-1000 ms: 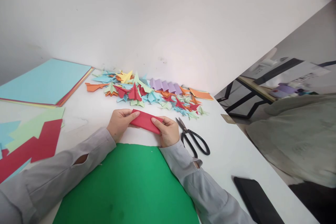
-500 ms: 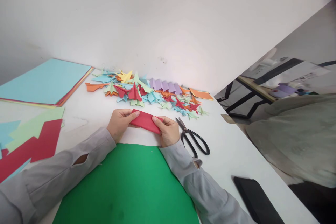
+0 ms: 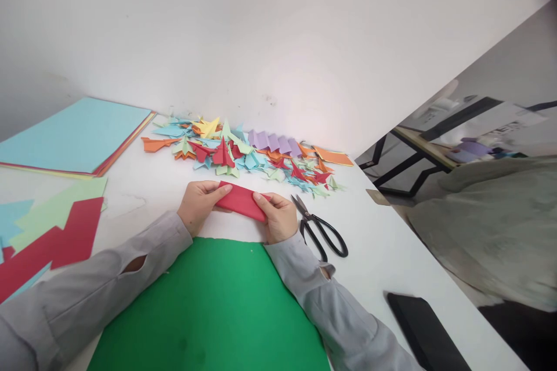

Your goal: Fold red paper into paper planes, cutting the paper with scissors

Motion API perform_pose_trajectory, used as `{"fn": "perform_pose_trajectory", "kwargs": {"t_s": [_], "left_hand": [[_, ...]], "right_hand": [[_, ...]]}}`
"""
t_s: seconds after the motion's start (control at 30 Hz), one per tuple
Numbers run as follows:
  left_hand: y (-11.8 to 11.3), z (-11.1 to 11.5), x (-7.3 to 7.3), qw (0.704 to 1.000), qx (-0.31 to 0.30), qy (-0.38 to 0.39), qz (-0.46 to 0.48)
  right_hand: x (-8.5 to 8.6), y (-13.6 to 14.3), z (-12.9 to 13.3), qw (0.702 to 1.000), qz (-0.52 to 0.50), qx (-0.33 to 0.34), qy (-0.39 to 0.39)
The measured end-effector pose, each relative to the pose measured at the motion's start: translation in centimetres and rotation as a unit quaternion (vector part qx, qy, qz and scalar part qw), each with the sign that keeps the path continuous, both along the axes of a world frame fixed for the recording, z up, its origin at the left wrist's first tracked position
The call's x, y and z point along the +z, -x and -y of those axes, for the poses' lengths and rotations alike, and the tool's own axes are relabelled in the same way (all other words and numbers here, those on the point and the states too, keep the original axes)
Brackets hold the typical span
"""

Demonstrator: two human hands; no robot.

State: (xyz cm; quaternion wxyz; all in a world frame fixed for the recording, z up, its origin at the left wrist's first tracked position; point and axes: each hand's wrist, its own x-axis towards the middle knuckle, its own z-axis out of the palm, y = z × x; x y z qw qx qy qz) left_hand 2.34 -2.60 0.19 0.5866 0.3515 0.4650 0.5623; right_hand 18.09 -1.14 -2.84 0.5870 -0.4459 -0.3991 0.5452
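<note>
A folded piece of red paper [image 3: 239,200] is stretched between my two hands, just beyond the far edge of a green sheet [image 3: 213,301]. My left hand [image 3: 200,207] pinches its left end, thumb on top. At the right end my right hand [image 3: 279,215] grips it the same way, with the thumb pressed on the red face. The fingers underneath are mostly hidden. Black-handled scissors [image 3: 319,227] lie on the table right beside my right hand, blades pointing away.
Along the wall lies a heap of small folded paper planes [image 3: 223,154] in several colours, with a pleated purple strip [image 3: 275,142]. A stack of coloured sheets [image 3: 78,133] and cut paper pieces [image 3: 80,232] sit left. A black phone-like object [image 3: 426,330] rests near the right edge.
</note>
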Motion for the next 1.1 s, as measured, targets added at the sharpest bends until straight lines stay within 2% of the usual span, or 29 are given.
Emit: {"fn": "perform_pose_trajectory", "kwargs": {"t_s": [0.23, 0.43, 0.63, 0.87, 1.1], "left_hand": [[-0.1, 0.1, 0.1, 1.0, 0.0, -0.001, -0.006], [0.0, 0.0, -0.1, 1.0, -0.003, -0.006, -0.014], [0.1, -0.1, -0.5, 0.999, -0.019, -0.017, -0.041], [0.1, 0.3, 0.1, 0.983, -0.038, -0.065, -0.166], [0.1, 0.1, 0.0, 0.988, -0.037, -0.052, -0.14]], "right_hand": [[-0.1, 0.0, -0.1, 1.0, 0.011, 0.002, -0.006], [0.5, 0.0, 0.1, 1.0, 0.025, 0.005, 0.006], [0.8, -0.4, -0.1, 0.998, 0.012, 0.05, 0.033], [1.2, -0.5, 0.4, 0.991, 0.063, 0.114, 0.03], [1.4, -0.5, 0.5, 0.983, 0.087, 0.159, 0.008]]}}
